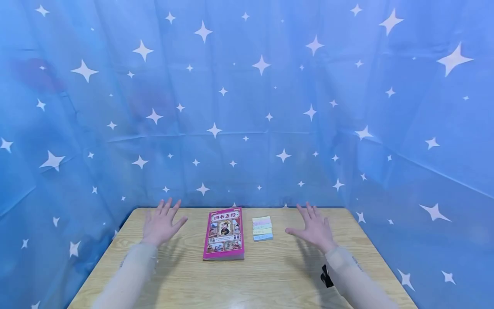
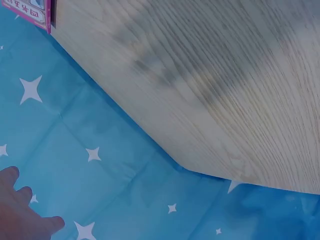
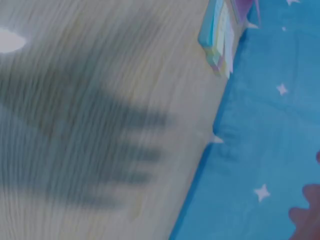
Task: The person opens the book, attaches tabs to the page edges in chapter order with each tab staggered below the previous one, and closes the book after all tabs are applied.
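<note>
My left hand (image 1: 162,225) hovers over the left part of the wooden table with fingers spread, holding nothing. On the other side my right hand (image 1: 313,227) is raised the same way, fingers spread and holding nothing. Between them lies a pink comic-style book (image 1: 224,234) with illustrated panels and Chinese characters on its cover; its corner also shows in the left wrist view. To the book's right is an overlapped set of pastel sticky note pads (image 1: 263,228), with a blue one nearest. Neither hand touches the book or the pads. In the wrist views, only fingers show at the lower corners.
The light wooden table (image 1: 239,285) has angled far corners. A small black object (image 1: 326,276), perhaps a strap, shows beside the right sleeve. Blue curtains (image 1: 247,103) with white stars surround the table at the back and sides.
</note>
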Motion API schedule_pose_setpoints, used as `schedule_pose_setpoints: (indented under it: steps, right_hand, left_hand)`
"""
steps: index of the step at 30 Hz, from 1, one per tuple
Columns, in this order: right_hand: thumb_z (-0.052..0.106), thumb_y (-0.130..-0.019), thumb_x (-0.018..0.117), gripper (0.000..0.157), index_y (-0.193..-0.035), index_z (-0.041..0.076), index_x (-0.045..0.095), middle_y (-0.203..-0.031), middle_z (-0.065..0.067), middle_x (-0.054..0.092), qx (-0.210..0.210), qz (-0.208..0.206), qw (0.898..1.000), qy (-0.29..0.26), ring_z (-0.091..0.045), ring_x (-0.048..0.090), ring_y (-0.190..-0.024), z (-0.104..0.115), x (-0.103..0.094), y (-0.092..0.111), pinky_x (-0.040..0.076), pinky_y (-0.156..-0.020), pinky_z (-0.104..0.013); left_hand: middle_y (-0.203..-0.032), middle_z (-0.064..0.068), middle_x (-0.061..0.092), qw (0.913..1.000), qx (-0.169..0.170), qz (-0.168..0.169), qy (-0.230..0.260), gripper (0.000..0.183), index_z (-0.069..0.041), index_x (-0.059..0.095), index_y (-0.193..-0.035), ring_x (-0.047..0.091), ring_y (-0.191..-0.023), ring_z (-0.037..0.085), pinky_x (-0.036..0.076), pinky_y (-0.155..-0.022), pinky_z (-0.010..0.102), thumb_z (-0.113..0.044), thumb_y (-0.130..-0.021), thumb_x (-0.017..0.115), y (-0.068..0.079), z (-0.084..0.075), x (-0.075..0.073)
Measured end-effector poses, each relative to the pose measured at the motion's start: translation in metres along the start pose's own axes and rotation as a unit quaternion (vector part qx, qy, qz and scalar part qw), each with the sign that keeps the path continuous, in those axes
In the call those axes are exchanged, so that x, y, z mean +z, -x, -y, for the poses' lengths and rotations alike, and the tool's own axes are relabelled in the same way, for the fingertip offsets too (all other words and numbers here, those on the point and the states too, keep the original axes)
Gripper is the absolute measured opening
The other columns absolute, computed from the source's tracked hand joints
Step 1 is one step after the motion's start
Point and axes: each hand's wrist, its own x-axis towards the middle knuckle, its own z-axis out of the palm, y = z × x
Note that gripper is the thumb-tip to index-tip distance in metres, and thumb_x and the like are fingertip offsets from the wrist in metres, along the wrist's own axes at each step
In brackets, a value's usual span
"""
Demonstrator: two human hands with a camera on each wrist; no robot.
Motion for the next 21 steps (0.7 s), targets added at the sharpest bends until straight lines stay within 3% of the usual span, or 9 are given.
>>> schedule_pose_setpoints:
  steps: [6,12,17,21]
  right_hand:
    - [0.066,-0.080,0.064,0.099,-0.154,0.014,0.025,-0.159,-0.019,0.015,-0.028,0.040,0.998,-0.046,-0.047,0.017,-0.141,0.017,0.016,0.001,0.016,-0.099,-0.079]
    - [0.060,-0.081,0.068,0.096,-0.154,0.014,0.027,-0.158,-0.018,0.017,-0.041,0.074,0.990,-0.115,-0.045,0.019,-0.141,0.045,0.038,0.001,0.022,-0.103,-0.074]
    - [0.060,-0.080,0.068,0.095,-0.153,0.014,0.028,-0.158,-0.019,0.018,-0.059,0.097,0.983,-0.141,-0.046,0.020,-0.141,0.066,0.056,0.007,0.023,-0.104,-0.071]
    - [0.043,-0.085,0.071,0.085,-0.153,0.013,0.029,-0.157,-0.020,0.018,-0.080,0.106,0.978,-0.160,-0.047,0.023,-0.139,0.080,0.070,0.011,0.026,-0.105,-0.069]
  left_hand:
    - [-0.158,0.017,0.019,0.9999,0.010,0.001,-0.004,0.078,-0.018,0.029,-0.153,0.010,-0.145,0.041,-0.003,-0.107,0.072,-0.068,-0.093,0.037,-0.001,-0.005,0.013]
    - [-0.157,0.018,0.023,0.9998,0.011,-0.002,0.014,0.074,-0.018,0.034,-0.151,0.014,-0.144,0.042,-0.002,-0.107,0.072,-0.064,-0.094,0.042,0.001,-0.012,0.025]
    - [-0.159,0.015,0.017,0.9996,0.014,0.020,0.014,0.076,-0.021,0.028,-0.154,0.008,-0.145,0.039,-0.003,-0.109,0.070,-0.067,-0.094,0.038,-0.001,-0.025,0.034]
    - [-0.160,0.013,0.015,0.9994,0.020,0.027,0.012,0.074,-0.023,0.027,-0.154,0.007,-0.146,0.037,-0.004,-0.109,0.068,-0.065,-0.094,0.039,-0.004,-0.033,0.042]
